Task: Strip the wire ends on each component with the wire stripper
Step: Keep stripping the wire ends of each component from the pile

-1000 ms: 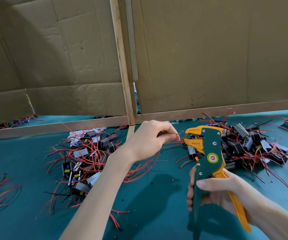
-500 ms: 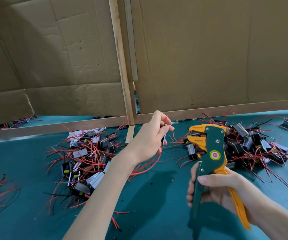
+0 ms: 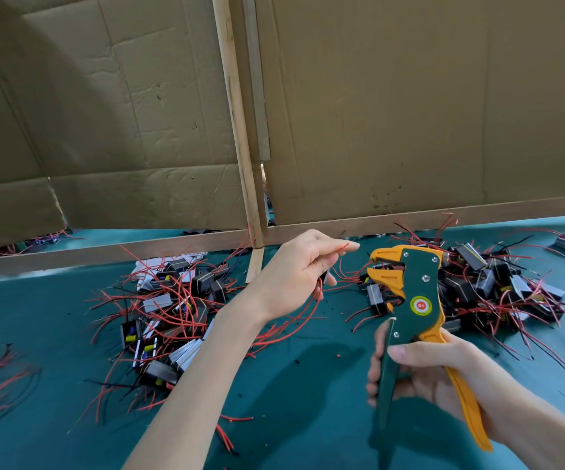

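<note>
The left hand (image 3: 294,273) has drawn back from the wire stripper (image 3: 410,300), its fingers (image 3: 337,241) now pinching the red wire end (image 3: 343,247) of a component (image 3: 325,275) just short of the tool's mouth, the right hand (image 3: 426,371) still clenched on the handles: probably lining up another end.

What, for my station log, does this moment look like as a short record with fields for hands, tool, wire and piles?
left hand: holds a red wire, its end toward the tool
right hand: grips the wire stripper handles
stripper jaws: open, wire not yet between them
left pile: components with red wires, on the green table
right pile: more components, behind the stripper
</note>
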Motion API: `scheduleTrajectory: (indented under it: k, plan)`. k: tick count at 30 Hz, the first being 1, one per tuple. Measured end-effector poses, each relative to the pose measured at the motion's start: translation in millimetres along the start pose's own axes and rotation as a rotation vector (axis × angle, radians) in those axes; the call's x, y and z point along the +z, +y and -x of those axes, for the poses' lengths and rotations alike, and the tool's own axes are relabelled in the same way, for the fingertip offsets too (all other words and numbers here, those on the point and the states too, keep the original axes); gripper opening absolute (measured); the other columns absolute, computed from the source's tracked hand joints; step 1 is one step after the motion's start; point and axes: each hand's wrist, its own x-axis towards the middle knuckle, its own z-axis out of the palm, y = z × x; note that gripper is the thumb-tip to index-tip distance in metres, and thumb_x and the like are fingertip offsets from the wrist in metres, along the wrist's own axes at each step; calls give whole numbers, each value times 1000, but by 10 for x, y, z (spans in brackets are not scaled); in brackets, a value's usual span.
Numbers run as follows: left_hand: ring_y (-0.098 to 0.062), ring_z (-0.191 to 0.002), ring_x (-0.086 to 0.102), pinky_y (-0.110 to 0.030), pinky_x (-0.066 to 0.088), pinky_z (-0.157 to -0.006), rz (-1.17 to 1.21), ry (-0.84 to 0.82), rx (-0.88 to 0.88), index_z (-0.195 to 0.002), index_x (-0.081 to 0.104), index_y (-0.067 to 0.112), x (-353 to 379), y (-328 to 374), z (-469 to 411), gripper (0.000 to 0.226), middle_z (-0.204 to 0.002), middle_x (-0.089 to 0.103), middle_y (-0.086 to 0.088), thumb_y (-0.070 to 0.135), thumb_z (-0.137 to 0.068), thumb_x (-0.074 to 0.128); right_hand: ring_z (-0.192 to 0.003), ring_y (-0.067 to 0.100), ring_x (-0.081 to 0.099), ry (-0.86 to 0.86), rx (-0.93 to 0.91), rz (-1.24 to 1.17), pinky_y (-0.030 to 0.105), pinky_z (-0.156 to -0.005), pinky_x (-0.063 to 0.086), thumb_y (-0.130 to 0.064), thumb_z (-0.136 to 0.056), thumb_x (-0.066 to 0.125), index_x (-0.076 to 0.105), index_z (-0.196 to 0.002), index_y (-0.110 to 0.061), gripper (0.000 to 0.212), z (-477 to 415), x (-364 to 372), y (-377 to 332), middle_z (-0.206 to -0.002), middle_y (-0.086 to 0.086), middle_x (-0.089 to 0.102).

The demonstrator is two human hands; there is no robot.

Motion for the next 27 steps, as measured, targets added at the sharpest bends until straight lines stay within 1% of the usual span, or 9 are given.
scheduleTrajectory:
  k: [4,7,10,12,16,18,21,24,27]
  plan:
    - [-20,-73,66,-25,52,-55,17,-4,37,-124,57,24,-4,26,10,32,-113,60,-1,6,-101,41,-65,46,63,4,8,-11,52,-60,57,-8,-45,75,64,-72,6,32,-2,-7,-4,-74,35,58]
    - [-20,-68,67,-25,49,-50,46,-4,26,-103,48,25,-4,35,18,17,-112,62,-1,9,-101,43,-64,46,63,1,9,-13,51,-59,56,-8,-45,75,64,-71,6,32,0,-3,-7,-73,35,58]
    - [-15,-66,67,-26,49,-50,24,7,47,-86,45,35,-6,40,21,27,-112,61,-10,11,-100,46,-65,46,63,-1,1,-12,51,-59,56,-8,-45,75,63,-72,6,34,0,-7,-3,-73,34,58]
    - [-13,-67,67,-27,50,-50,19,1,58,-83,46,36,-12,45,29,29,-111,61,-12,11,-99,48,-65,47,62,3,-7,-16,52,-59,56,-8,-44,75,61,-75,8,37,-3,-10,4,-73,35,57]
    - [-11,-69,66,-27,51,-55,-26,-7,61,-88,53,29,-23,49,22,17,-107,61,-23,14,-97,54,-65,48,62,-10,-17,2,52,-60,56,-7,-46,76,61,-75,9,36,1,-12,14,-73,36,57]
    - [-14,-70,65,-17,46,-55,-49,-13,67,-89,55,25,-23,57,19,12,-104,63,-19,15,-97,55,-66,48,62,-30,-23,17,52,-61,56,-7,-49,76,61,-75,8,34,12,-19,16,-74,36,57]
    - [-17,-72,64,-10,42,-56,-90,-28,70,-92,58,18,-16,65,20,6,-98,64,-4,15,-96,56,-68,49,62,-48,-36,34,53,-63,55,-7,-52,77,61,-77,8,33,22,-28,26,-76,37,57]
    - [-14,-70,62,-8,40,-59,-105,-50,61,-93,61,15,-21,71,25,5,-82,57,9,17,-96,57,-69,49,62,-67,-40,60,53,-64,55,-8,-54,77,62,-77,6,31,28,-32,30,-76,37,57]
    - [-10,-69,60,-13,44,-66,-110,-77,53,-92,62,19,-41,82,31,6,-83,56,10,20,-96,57,-70,48,63,-76,-40,83,53,-65,55,-9,-56,77,64,-77,5,28,34,-34,27,-77,37,58]
